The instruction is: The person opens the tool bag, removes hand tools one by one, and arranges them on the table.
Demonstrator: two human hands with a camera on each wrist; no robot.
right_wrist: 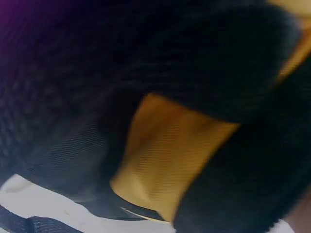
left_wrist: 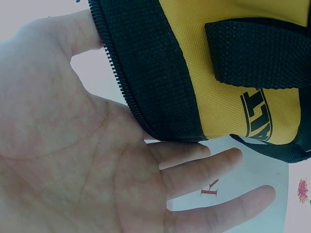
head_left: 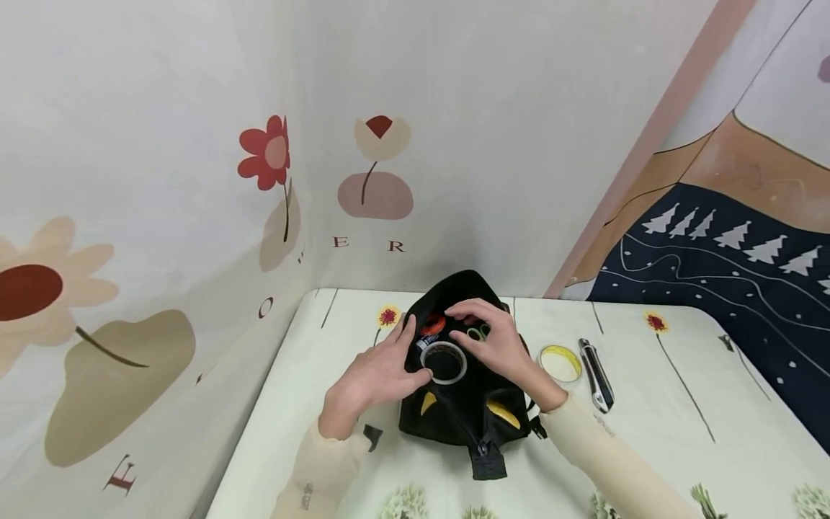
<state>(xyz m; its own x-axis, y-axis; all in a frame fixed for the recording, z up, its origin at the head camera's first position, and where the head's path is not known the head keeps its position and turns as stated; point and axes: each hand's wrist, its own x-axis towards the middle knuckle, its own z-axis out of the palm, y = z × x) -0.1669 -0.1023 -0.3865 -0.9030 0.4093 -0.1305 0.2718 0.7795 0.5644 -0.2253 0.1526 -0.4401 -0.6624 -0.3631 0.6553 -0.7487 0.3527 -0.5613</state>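
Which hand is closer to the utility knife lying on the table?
Right. The right hand is over the tool bag, with the yellow tape roll between it and the utility knife. The left hand is at the bag's left side, farther away.

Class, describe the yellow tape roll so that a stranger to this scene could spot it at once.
On the white table, find the black bag. Just right of it in the head view, beside the utility knife, lies the tape roll. Its yellow, open ring sets it apart from the long, straight knife and the pale-rimmed ring at the bag's mouth.
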